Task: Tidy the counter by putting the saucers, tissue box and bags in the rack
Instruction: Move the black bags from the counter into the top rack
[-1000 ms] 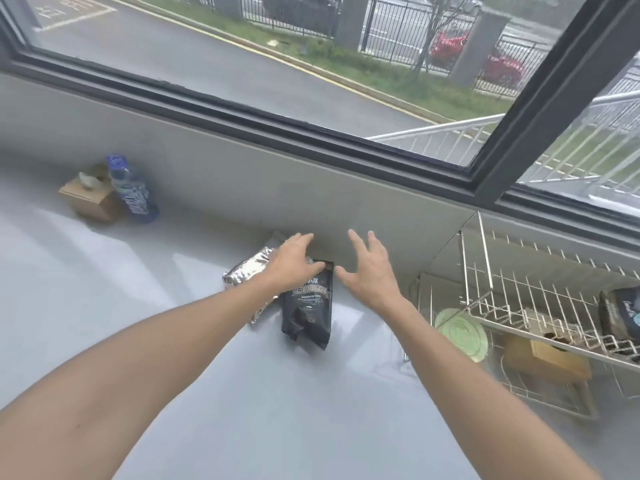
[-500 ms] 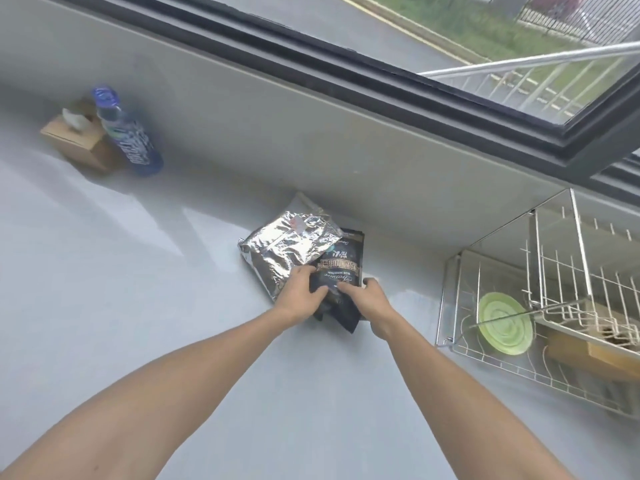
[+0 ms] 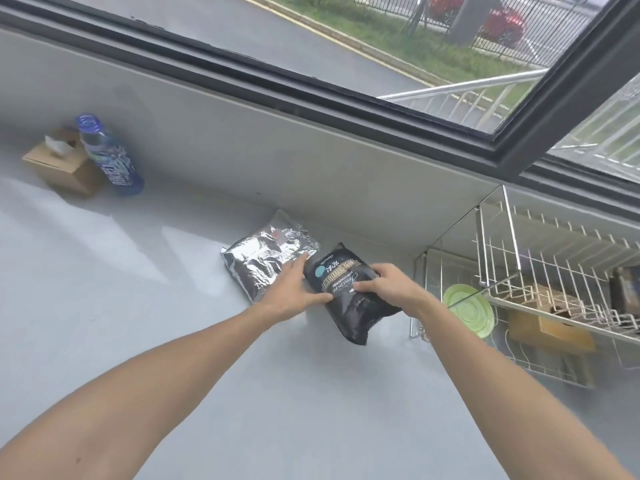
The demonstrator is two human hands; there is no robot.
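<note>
A black bag with gold lettering is tilted, lifted off the grey counter, near the wall. My right hand grips its right side and my left hand holds its left edge. A silver foil bag lies flat just left of it, partly under my left hand. At the right stands a white wire rack. Its lower level holds a green saucer on edge and a brown tissue box. A dark bag sits on the upper tier at the frame edge.
Far left on the counter stand a second brown tissue box and a blue-capped water bottle beside it. A grey wall and a dark window frame run along the back.
Both hands came down from above the bags and closed on the black bag. It has been lifted off the silver bag and shifted right toward the rack.
</note>
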